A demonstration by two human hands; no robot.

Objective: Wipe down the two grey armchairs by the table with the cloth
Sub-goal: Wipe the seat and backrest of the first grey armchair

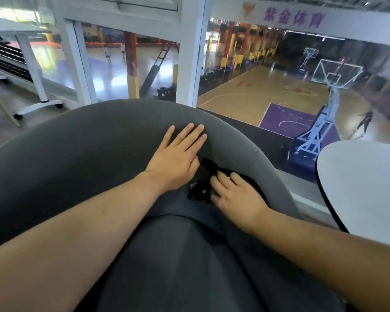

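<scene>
left hand (176,161): flat, fingers loose, grasping nothing — steadying the armchair (77,154) back
right hand (236,194): bunching the cloth (203,188) — for scrubbing

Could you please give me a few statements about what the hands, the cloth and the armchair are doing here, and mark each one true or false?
1. The right hand presses a black cloth against the inside of the grey armchair back. True.
2. The left hand grips the cloth. False: it lies flat and open on the chair back, beside the cloth.
3. A white table edge shows to the right of the armchair. True.
4. The cloth is white. False: it is black, with small yellow flecks.
5. Both hands rest on the table. False: both are on the armchair.
</scene>
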